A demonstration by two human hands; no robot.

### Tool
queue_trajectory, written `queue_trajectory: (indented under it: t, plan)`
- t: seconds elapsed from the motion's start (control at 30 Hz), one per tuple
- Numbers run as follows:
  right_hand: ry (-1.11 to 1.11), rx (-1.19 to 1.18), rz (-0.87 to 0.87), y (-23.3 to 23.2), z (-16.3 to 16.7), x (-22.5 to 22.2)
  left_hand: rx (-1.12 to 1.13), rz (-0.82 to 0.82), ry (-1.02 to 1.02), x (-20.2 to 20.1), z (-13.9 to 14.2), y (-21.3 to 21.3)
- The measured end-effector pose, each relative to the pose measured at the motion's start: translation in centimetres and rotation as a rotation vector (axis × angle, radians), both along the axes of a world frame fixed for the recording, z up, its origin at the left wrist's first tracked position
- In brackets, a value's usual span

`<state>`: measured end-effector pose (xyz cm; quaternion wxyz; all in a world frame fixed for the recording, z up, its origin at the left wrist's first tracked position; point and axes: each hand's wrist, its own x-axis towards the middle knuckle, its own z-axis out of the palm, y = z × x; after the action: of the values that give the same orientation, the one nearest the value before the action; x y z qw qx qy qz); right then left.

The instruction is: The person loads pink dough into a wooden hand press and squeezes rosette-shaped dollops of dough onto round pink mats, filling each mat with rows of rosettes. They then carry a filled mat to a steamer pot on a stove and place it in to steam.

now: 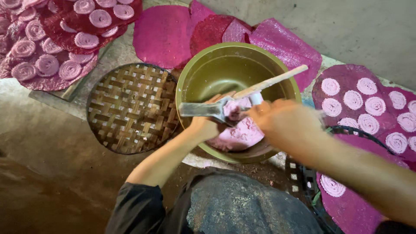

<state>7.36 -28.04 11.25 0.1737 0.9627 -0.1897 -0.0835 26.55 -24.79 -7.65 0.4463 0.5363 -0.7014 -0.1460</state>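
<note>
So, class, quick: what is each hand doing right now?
Left hand: closed, holding the metal press.
Right hand: blurred; grip cannot be told, by the wooden stick.

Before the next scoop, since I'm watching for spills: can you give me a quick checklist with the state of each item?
1. Left hand grips the metal press: ok.
2. Right hand on the stick: cannot tell, blurred.
3. Pink dough left in the bowl: ok.
4. Press held over the bowl: ok.
5. Woven tray bare beside the bowl: ok.
</note>
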Motion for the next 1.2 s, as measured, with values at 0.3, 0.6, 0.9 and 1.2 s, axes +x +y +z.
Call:
queue_trajectory:
  t: [0.3,0.6,0.9,1.2]
  plan:
    - [0.169,0.158,-0.386,-1.9,2.7,-3.2,0.469,0.230,-0.176,2.5,3.4,0.5]
    - [0.100,0.018,-0.060,-0.3,-1.1,2.8,-0.075,-0.001,0.026,2.2,0.3,-1.1]
    - [-0.347,0.317,-0.294,-3.4,-2.7,-0.4,0.032,0.402,0.007,4.8,-1.7,-3.0]
    - [-0.830,0.941,-0.296,-2.3,-14.7,0.4,-0.102,0.498,-0.177,6.0,0.1,-4.3]
